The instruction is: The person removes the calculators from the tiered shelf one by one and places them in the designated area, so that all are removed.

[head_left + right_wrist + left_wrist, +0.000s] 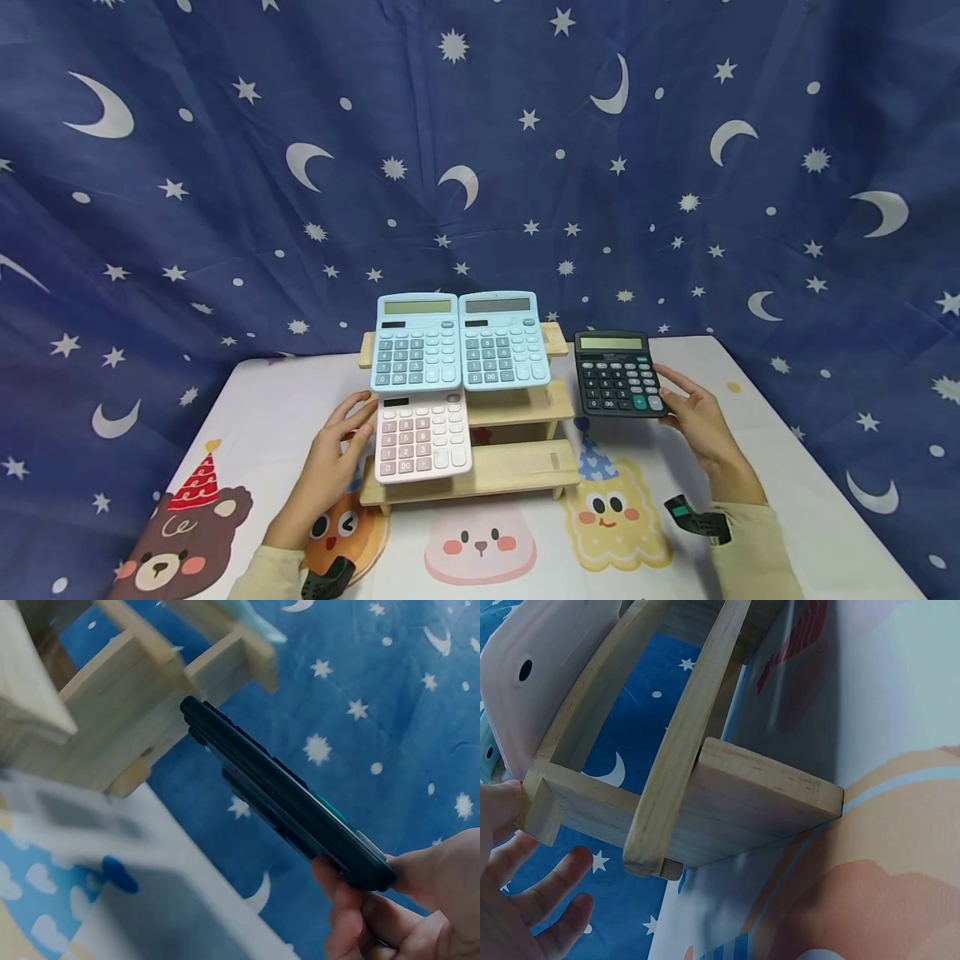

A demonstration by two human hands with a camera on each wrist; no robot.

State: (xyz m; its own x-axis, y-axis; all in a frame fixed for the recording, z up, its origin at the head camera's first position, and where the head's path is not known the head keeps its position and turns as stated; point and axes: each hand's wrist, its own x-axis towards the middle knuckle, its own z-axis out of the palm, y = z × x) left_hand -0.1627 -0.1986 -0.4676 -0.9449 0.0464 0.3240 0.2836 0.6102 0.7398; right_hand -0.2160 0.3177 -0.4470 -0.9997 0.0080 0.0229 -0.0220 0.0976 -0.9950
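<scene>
"What's leftmost?"

"On the surface (277, 408), a printed bear (176, 554), first of four printed figures."

"And next?"

"The left grip (326, 458), one of two. Its fingers are loosely spread, with no calculator in them; one digit seems to touch the end of a board."

"Whose board?"

"The stand's (525, 471). One wooden stand, three shelves."

"How many calculators altogether?"

"Four: one pink, two blue, one black. The pink calculator (423, 442) leans low on the stand's left. Above it is the left blue calculator (416, 342); the right blue calculator (504, 340) sits just beside that, edges touching."

"The black calculator (619, 375)?"

"Right of the stand, apart from it, tilted in the air."

"Held?"

"Yes, the right grip (705, 433) pinches its lower right edge, thumb on one face, fingers under the other."

"Behind everything?"

"One blue curtain (480, 225) with moons and stars."
</scene>
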